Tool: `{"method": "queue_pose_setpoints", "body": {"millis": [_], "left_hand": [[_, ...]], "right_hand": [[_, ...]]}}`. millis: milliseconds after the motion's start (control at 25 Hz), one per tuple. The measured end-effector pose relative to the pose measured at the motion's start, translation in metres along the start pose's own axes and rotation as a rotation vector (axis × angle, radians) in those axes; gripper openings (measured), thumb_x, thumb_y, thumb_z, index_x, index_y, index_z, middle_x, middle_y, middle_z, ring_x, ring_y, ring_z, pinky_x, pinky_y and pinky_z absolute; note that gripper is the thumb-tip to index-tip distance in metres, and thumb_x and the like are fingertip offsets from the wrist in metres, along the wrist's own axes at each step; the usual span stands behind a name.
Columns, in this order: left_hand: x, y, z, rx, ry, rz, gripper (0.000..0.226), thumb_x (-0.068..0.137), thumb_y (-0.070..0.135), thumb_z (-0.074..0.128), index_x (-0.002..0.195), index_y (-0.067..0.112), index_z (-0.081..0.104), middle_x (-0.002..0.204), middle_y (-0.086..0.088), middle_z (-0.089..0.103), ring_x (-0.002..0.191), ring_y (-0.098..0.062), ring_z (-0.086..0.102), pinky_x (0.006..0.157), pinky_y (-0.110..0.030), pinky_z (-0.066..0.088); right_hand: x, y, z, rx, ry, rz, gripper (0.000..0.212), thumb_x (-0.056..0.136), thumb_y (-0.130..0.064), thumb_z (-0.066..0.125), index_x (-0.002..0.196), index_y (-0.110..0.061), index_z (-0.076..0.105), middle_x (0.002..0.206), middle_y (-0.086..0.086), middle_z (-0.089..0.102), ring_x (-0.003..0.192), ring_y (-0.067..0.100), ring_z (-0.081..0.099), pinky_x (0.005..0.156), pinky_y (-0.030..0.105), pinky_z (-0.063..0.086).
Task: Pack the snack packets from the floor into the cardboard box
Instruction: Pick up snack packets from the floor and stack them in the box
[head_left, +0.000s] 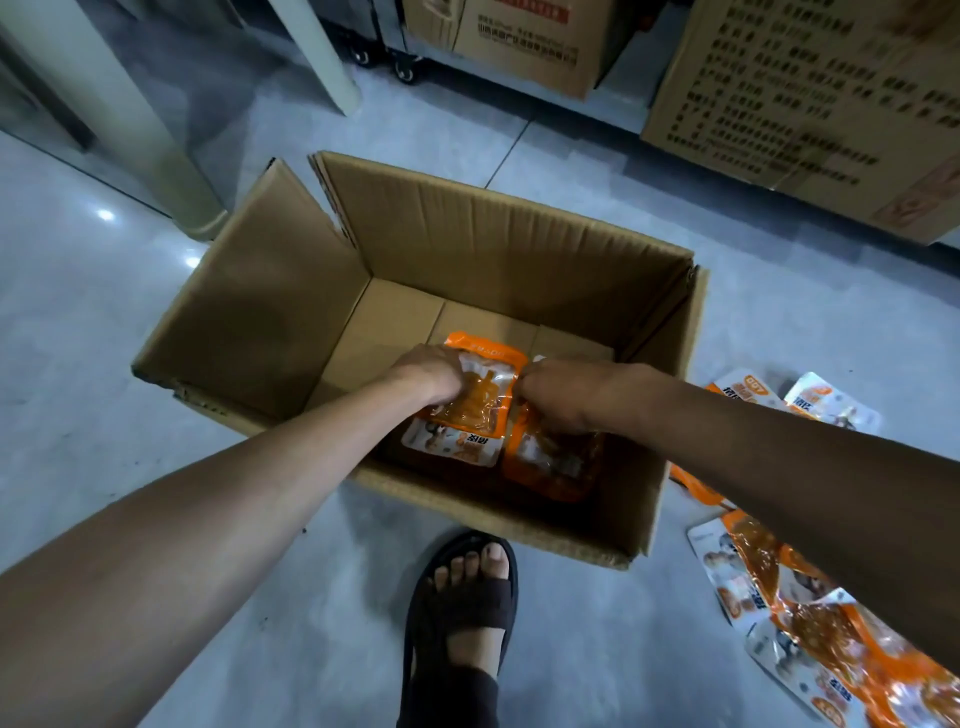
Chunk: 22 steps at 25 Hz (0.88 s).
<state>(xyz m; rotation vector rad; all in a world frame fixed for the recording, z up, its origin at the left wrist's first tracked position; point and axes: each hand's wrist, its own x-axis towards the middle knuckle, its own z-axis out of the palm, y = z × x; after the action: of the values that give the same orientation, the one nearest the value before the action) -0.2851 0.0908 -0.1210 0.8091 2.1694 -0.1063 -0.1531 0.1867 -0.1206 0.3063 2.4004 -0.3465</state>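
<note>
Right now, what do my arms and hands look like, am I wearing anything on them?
Both arms are bare from the frame edge down, with no sleeves showing. The left hand and right hand wear no gloves, and no watch, bracelet or ring is visible.

Orange snack packets (470, 402) lie flat inside the open cardboard box (270, 291).

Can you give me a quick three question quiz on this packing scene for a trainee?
1. True or false: both hands are inside the open brown cardboard box.
2. Where do the unpacked orange and white plastic snack packets lie? A) on the grey floor right of the box B) on a table C) behind the box
3. Fill in: the left hand presses on the left orange packet in the box, the right hand on the ____ one.

Key: 1 true; 2 A; 3 right.
</note>
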Motion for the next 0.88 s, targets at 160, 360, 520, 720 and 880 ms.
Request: {"method": "queue_pose_setpoints", "body": {"millis": [160, 360, 520, 720, 880], "left_hand": [[-0.007, 0.005, -0.007, 0.022, 0.045, 0.030, 0.039, 0.098, 0.027, 0.047, 0.131, 0.006, 0.054, 0.126, -0.016, 0.061, 0.113, -0.030, 0.061, 0.091, -0.038, 0.052], [-0.046, 0.038, -0.022, -0.045, 0.200, 0.151, 0.038, 0.092, 0.035, 0.057, 0.118, 0.008, 0.056, 0.116, -0.012, 0.063, 0.111, -0.031, 0.060, 0.081, -0.035, 0.047], [-0.108, 0.082, -0.040, -0.121, 0.236, 0.288, 0.048, 0.091, 0.038, 0.062, 0.131, 0.015, 0.050, 0.130, -0.008, 0.060, 0.114, -0.028, 0.061, 0.096, -0.041, 0.048], [-0.205, 0.156, -0.054, -0.018, 0.186, 0.565, 0.044, 0.090, 0.037, 0.064, 0.128, 0.018, 0.056, 0.132, -0.002, 0.061, 0.116, -0.018, 0.058, 0.097, -0.028, 0.043], [-0.252, 0.208, -0.036, -0.004, 0.006, 0.646, 0.033, 0.084, 0.038, 0.070, 0.111, 0.022, 0.061, 0.109, -0.002, 0.069, 0.101, -0.021, 0.066, 0.094, -0.040, 0.052]], "right_hand": [[-0.015, 0.003, -0.014, 0.001, 0.138, 0.018, 0.031, 0.089, -0.023, 0.060, 0.119, -0.019, 0.063, 0.119, 0.009, 0.064, 0.104, 0.028, 0.064, 0.088, 0.040, 0.055], [-0.080, 0.013, -0.031, 0.174, 0.448, 0.052, 0.028, 0.089, -0.019, 0.055, 0.114, -0.022, 0.065, 0.116, 0.006, 0.067, 0.108, 0.029, 0.062, 0.086, 0.042, 0.053], [-0.158, 0.024, -0.025, 0.374, 0.687, 0.132, 0.022, 0.090, -0.014, 0.054, 0.105, -0.019, 0.069, 0.110, 0.003, 0.068, 0.103, 0.025, 0.063, 0.088, 0.038, 0.051], [-0.274, 0.055, 0.027, 0.662, 0.775, 0.351, 0.019, 0.087, -0.006, 0.061, 0.096, -0.016, 0.075, 0.093, 0.002, 0.073, 0.084, 0.016, 0.067, 0.076, 0.022, 0.046], [-0.340, 0.081, 0.109, 0.877, 0.593, 0.578, 0.011, 0.087, -0.013, 0.067, 0.095, -0.018, 0.073, 0.081, -0.002, 0.068, 0.080, 0.014, 0.064, 0.067, 0.022, 0.046]]}}
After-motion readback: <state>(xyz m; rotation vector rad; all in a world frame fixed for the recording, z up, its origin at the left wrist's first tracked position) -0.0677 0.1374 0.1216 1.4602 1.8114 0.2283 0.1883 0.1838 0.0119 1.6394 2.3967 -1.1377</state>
